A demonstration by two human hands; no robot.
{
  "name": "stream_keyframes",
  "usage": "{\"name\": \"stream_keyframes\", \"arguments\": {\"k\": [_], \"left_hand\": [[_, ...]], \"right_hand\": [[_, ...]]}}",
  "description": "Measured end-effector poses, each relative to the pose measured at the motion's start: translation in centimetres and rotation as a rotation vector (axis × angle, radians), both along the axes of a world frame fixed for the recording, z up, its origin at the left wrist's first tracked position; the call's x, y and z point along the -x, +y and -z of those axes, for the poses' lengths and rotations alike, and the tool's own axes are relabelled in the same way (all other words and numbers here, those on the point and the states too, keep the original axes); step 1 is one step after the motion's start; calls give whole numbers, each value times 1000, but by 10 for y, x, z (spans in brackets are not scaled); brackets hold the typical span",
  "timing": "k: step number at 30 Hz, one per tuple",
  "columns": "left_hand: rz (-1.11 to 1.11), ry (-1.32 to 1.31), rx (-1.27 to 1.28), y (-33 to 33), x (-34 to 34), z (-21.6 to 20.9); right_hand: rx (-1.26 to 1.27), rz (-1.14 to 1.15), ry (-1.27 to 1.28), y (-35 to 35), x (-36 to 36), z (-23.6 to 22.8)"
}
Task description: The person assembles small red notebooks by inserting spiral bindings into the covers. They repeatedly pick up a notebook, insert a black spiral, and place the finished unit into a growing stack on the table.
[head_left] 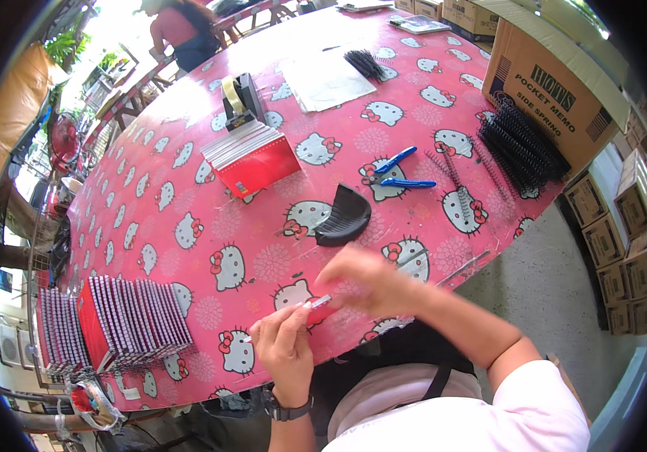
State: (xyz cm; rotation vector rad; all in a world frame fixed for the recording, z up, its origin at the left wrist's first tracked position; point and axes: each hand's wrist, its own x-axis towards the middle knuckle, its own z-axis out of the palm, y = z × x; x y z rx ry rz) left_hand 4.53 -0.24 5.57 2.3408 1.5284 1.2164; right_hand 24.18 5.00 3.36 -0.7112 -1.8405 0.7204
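Left hand (284,340) pinches red booklet (319,313) over near edge of table (154,252); right hand (365,280) beside it, fingers curled, blurred: grip cannot be told. Step in hand: apparently working booklet's edge; next move likely calls for steady pinch.

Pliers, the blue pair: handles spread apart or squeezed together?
Spread apart: the blue handles diverge, and tablecloth shows between them.

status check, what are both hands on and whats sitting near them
Left hand: grip on red notepad. Right hand: close by it, blurred, contact unclear. Black ribbed curved piece: on table just beyond right hand.
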Motion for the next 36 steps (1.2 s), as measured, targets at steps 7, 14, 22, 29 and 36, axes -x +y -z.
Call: {"name": "stream_keyframes", "arguments": {"k": [7,14,22,29,36], "left_hand": [[19,-11,-72,1,1,4],[22,-13,-97,0,0,7],[14,-49,-116,4,1,6],[8,-19,-47,10,-1,4],[32,-24,-31,10,2,4]], "right_hand": [[16,999,-606,70,-174,2],[410,829,-168,91,-207,-12],[548,357,219,39,-153,-61],[367,35,-270,-11,-28,-42],[294,-2,-208,-3,-18,-35]]}}
